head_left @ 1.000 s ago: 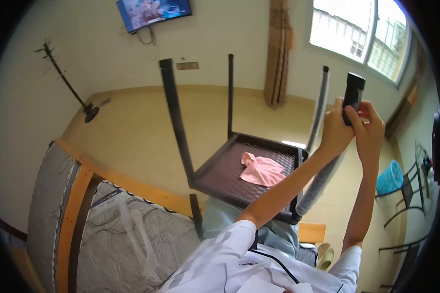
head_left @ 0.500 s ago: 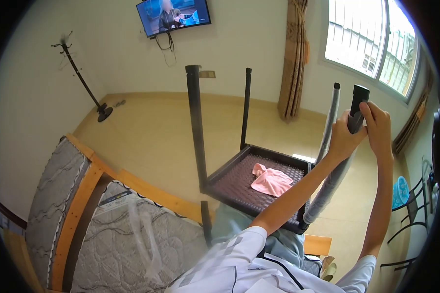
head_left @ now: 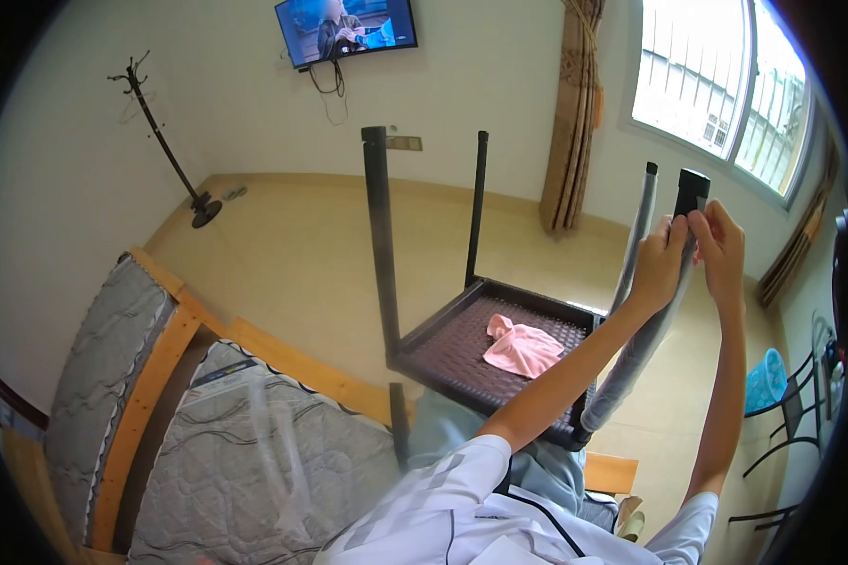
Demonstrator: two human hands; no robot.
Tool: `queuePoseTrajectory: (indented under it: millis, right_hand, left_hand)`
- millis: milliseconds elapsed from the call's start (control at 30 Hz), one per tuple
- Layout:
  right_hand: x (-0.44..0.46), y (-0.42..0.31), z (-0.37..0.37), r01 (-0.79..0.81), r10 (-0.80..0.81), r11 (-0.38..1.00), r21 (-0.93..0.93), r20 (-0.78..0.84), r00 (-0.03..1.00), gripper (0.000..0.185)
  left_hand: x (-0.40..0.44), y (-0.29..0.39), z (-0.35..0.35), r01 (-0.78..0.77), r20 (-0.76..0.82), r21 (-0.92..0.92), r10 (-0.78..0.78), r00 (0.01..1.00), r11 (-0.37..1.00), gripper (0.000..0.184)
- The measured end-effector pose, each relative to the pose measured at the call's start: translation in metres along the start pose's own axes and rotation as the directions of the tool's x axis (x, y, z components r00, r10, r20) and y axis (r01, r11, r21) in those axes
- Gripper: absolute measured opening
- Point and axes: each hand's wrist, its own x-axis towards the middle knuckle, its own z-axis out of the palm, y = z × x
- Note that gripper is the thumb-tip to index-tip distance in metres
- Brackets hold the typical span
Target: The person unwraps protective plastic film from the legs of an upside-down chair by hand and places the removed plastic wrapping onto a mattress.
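Observation:
An upturned dark woven stool [head_left: 443, 363] rests by my lap with its four legs pointing up. A pink cloth [head_left: 523, 348] lies on its underside. The two right-hand legs are wrapped in clear plastic film [head_left: 627, 377]; the two left ones are bare. My left hand [head_left: 662, 264] is closed around the near right leg, just below its black tip [head_left: 693, 188]. Beside it, my right hand [head_left: 721, 247] pinches at the edge of the film near the same tip. The film between my fingers is mostly hidden.
Left of the stool are mattresses [head_left: 283, 461] in a wooden frame [head_left: 146, 414]. A coat rack [head_left: 165, 141] stands at the far left, and a television [head_left: 347, 30] hangs on the wall. At the right are a blue basket [head_left: 766, 381] and dark chairs [head_left: 791, 414].
Both hands have shifted on the leg; the film's top edge now sits near the black tip, where more bare leg showed before. The whole view has swung, moving the stool rightward in it.

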Motion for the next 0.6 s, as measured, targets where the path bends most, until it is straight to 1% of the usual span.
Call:
queuePoseTrajectory:
  millis: [33, 133, 200, 233, 267, 333, 433, 467, 567, 600]
  right_hand:
    - [0.001, -0.007, 0.0, -0.035, 0.036, 0.999, -0.021, 0.052, 0.998, 0.032]
    - [0.002, -0.027, 0.013, -0.066, 0.078, 0.996, -0.066, 0.198, 0.977, 0.036]
    - [0.001, -0.043, 0.023, 0.099, -0.07, 0.961, -0.257, 0.118, 0.991, 0.037]
    - [0.001, -0.048, 0.027, 0.177, -0.154, 0.918, -0.355, 0.092, 0.984, 0.037]
    - [0.002, -0.045, 0.029, 0.052, -0.03, 0.96, -0.275, 0.086, 0.996, 0.037]
    - [0.003, -0.035, 0.033, -0.205, 0.217, 0.972, -0.114, 0.1, 0.971, 0.038]
    - [-0.017, -0.037, 0.037, -0.127, 0.126, 0.992, -0.023, -0.023, 0.992, 0.037]
    - [-0.022, -0.036, 0.036, -0.137, 0.136, 0.99, -0.022, -0.034, 0.99, 0.036]
    - [-0.035, -0.026, 0.027, -0.151, 0.149, 0.987, -0.046, -0.042, 0.988, 0.033]
    - [-0.036, -0.026, 0.024, -0.137, 0.135, 0.989, -0.063, -0.038, 0.99, 0.033]
  left_hand:
    - [-0.002, 0.001, -0.003, -0.004, 0.002, 0.024, 0.004, 1.0, 1.0, 0.039]
    - [-0.009, 0.014, -0.024, -0.005, -0.028, 0.06, 0.006, 1.0, 0.998, 0.037]
    - [-0.001, 0.005, -0.028, -0.093, -0.113, 0.037, 0.097, 0.989, 0.995, 0.033]
    - [0.001, 0.002, -0.031, -0.142, -0.158, 0.025, 0.144, 0.977, 0.99, 0.032]
    - [0.003, -0.002, -0.033, -0.056, -0.116, -0.005, 0.055, 0.992, 0.998, 0.033]
    - [-0.003, -0.002, -0.031, -0.078, -0.12, 0.032, 0.081, 0.99, 0.996, 0.035]
    - [-0.014, -0.004, -0.024, -0.111, -0.11, 0.046, 0.116, 0.987, 0.993, 0.039]
    - [-0.019, -0.006, -0.021, -0.119, -0.106, 0.043, 0.123, 0.987, 0.992, 0.04]
    - [-0.022, -0.01, -0.011, -0.058, -0.084, -0.039, 0.054, 0.995, 0.998, 0.043]
    - [-0.025, -0.012, -0.01, -0.057, -0.086, -0.014, 0.056, 0.995, 0.998, 0.044]
